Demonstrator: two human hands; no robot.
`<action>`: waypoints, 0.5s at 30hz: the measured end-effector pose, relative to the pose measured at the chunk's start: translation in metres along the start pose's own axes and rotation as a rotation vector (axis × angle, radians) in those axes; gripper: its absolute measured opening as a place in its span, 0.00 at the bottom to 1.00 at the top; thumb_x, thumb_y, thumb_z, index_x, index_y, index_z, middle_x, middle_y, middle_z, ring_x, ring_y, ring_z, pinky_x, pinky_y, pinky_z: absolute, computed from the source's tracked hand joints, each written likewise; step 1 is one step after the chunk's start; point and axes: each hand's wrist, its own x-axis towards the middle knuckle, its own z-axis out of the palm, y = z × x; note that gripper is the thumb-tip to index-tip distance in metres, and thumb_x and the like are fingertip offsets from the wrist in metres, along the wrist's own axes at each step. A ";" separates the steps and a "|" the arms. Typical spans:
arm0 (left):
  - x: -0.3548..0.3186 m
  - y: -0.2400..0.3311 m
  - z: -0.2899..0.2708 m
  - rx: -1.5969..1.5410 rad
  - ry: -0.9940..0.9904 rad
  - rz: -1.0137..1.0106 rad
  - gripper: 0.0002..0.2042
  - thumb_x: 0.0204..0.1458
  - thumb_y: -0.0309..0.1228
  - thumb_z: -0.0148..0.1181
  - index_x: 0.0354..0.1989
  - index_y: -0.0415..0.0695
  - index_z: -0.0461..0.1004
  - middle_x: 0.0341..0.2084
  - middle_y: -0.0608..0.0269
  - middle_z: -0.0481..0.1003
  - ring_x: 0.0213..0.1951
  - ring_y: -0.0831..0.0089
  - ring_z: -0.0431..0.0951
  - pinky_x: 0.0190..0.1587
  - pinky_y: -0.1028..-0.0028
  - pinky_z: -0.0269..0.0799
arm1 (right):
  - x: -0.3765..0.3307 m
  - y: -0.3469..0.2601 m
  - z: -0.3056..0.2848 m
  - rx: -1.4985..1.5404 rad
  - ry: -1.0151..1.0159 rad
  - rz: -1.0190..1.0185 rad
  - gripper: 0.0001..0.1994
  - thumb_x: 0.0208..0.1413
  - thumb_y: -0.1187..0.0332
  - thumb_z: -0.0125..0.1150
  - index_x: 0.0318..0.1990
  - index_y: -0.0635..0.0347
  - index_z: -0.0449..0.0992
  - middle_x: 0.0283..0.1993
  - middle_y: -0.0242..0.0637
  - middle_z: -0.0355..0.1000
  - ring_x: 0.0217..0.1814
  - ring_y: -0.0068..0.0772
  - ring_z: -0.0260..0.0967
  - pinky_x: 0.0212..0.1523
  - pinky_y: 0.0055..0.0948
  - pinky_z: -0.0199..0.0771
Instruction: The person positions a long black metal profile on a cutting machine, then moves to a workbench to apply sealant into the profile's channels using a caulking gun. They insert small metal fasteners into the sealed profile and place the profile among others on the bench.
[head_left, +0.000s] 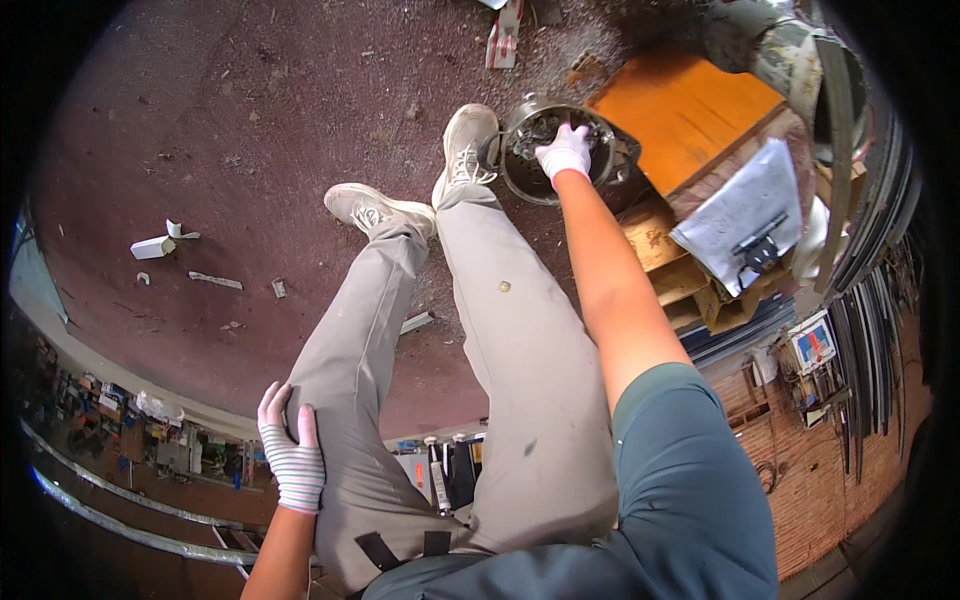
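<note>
Across your frame spreads the dark-red, littered floor (250, 120). An orange, flat rectangular board (680, 110) sits at upper right, with a white, creased sheet (735, 215) below it. Just left of the board, at upper centre, stands the round, grey metal pot (530, 180). Your left hand, in a striped glove (292, 445), rests spread on your thigh at lower left. Your right hand, in a pale glove (566, 150), reaches into the pot among small, dark metallic pieces (542, 128); you cannot tell whether it grips any.

I can read no lettering from here; the marks on the red-and-white strip (505, 36) and the blue-and-white card (814, 343) are too small.
</note>
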 end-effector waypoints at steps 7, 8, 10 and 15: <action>0.009 0.022 -0.007 0.015 -0.072 0.023 0.19 0.61 0.25 0.58 0.61 0.37 0.69 0.64 0.49 0.63 0.65 0.57 0.65 0.70 0.61 0.59 | 0.022 0.029 0.027 0.107 0.212 -0.221 0.22 0.55 0.65 0.66 0.57 0.60 0.72 0.59 0.57 0.69 0.58 0.57 0.73 0.58 0.45 0.77; 0.009 0.025 -0.007 0.058 -0.088 0.033 0.19 0.61 0.25 0.58 0.61 0.37 0.69 0.64 0.48 0.63 0.65 0.57 0.65 0.70 0.61 0.59 | 0.018 0.036 0.028 0.169 0.251 -0.211 0.22 0.55 0.64 0.66 0.56 0.61 0.73 0.59 0.56 0.69 0.60 0.57 0.72 0.60 0.45 0.75; 0.011 0.031 -0.004 0.026 -0.081 0.053 0.20 0.60 0.26 0.59 0.60 0.37 0.69 0.64 0.49 0.64 0.64 0.57 0.66 0.68 0.61 0.61 | 0.013 0.047 0.032 0.305 0.372 -0.229 0.23 0.54 0.64 0.67 0.57 0.60 0.74 0.60 0.53 0.70 0.62 0.54 0.70 0.63 0.44 0.72; 0.020 0.041 0.011 0.070 -0.088 0.164 0.20 0.60 0.27 0.60 0.60 0.38 0.70 0.61 0.52 0.68 0.60 0.59 0.71 0.65 0.63 0.64 | 0.009 0.067 0.050 0.806 0.271 -0.182 0.26 0.47 0.75 0.74 0.56 0.60 0.75 0.50 0.46 0.79 0.51 0.42 0.78 0.55 0.34 0.76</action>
